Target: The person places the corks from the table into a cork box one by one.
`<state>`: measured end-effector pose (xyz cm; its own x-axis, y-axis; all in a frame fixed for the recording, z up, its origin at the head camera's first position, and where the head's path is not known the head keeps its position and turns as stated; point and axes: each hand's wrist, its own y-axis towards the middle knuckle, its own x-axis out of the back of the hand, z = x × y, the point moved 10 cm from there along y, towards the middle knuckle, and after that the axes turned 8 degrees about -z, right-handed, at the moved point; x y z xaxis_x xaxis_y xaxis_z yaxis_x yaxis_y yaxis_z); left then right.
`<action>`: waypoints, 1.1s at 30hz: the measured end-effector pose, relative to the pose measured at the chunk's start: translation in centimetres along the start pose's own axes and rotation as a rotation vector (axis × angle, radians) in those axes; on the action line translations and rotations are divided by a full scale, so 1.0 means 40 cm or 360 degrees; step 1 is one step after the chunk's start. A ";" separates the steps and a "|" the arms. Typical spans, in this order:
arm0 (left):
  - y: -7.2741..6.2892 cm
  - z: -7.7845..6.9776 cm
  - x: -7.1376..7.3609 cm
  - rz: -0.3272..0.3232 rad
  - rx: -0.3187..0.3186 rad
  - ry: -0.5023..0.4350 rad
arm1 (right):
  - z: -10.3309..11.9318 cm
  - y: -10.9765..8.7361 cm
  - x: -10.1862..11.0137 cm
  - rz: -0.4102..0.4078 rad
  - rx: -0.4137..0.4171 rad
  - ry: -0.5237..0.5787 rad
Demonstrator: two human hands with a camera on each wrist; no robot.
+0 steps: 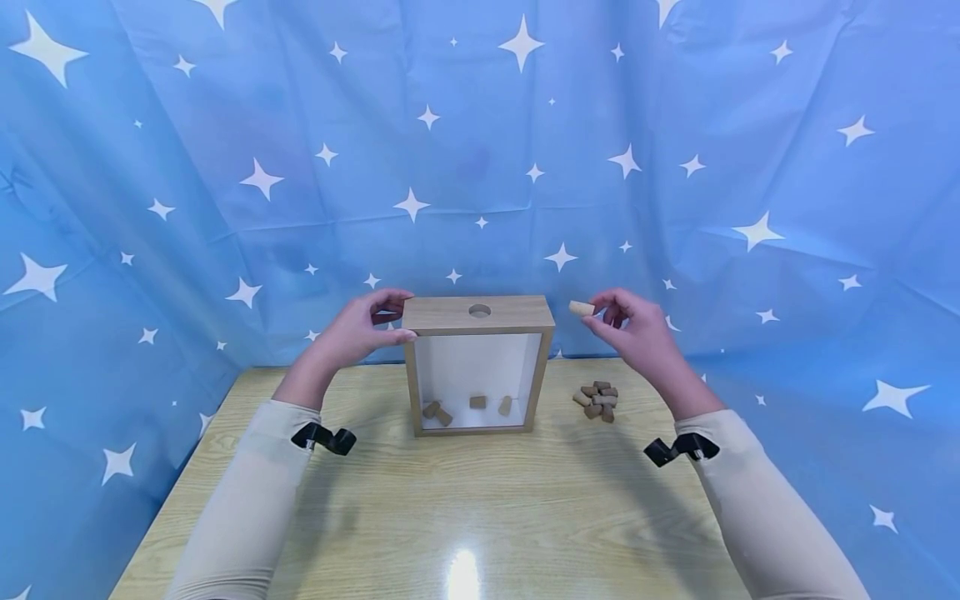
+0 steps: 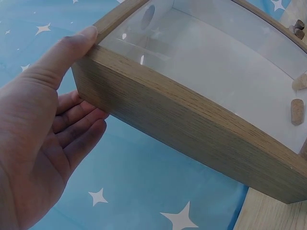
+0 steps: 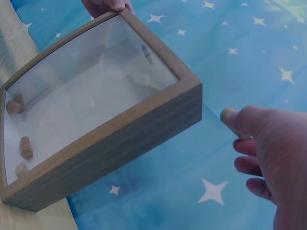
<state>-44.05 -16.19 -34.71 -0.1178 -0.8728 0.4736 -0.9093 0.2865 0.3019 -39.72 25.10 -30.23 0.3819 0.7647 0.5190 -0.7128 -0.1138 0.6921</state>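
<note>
A wooden shadow box (image 1: 411,383) with a clear front and a round hole (image 1: 480,311) in its top stands upright on the table. Several corks (image 1: 477,402) lie inside on its floor. My left hand (image 1: 367,325) grips the box's upper left corner, thumb at the front edge and fingers behind, as the left wrist view also shows. To the right of the box, level with its top, my right hand (image 1: 633,329) pinches a cork (image 1: 581,308) between thumb and fingers. In the right wrist view the thumb covers most of that cork (image 3: 229,115).
A small pile of corks (image 1: 597,402) lies on the wooden table (image 1: 450,500), right of the box and below my right hand. Behind hangs a blue curtain (image 1: 480,167) with white stars, close to the table's back edge.
</note>
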 end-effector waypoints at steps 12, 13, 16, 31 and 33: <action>-0.002 0.004 -0.001 0.0001 0.0010 0.0001 | 0.074 0.043 -0.036 0.0042 0.0078 0.0082; -0.002 0.004 -0.001 0.0001 0.0010 0.0003 | 0.079 0.047 -0.041 0.0050 0.0080 0.0089; -0.002 0.006 -0.002 0.0005 0.0011 0.0003 | 0.092 0.059 -0.054 0.0072 0.0097 0.0096; 0.001 0.008 -0.001 0.0005 0.0016 0.0015 | 0.141 0.096 -0.113 0.0179 0.0167 0.0094; 0.001 0.007 0.000 0.0004 0.0014 0.0017 | 0.152 0.101 -0.122 0.0197 0.0185 0.0109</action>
<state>-44.20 -16.30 -34.95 -0.1158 -0.8678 0.4833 -0.9124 0.2852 0.2935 -40.90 17.06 -26.93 0.2513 0.7813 0.5713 -0.6777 -0.2793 0.6802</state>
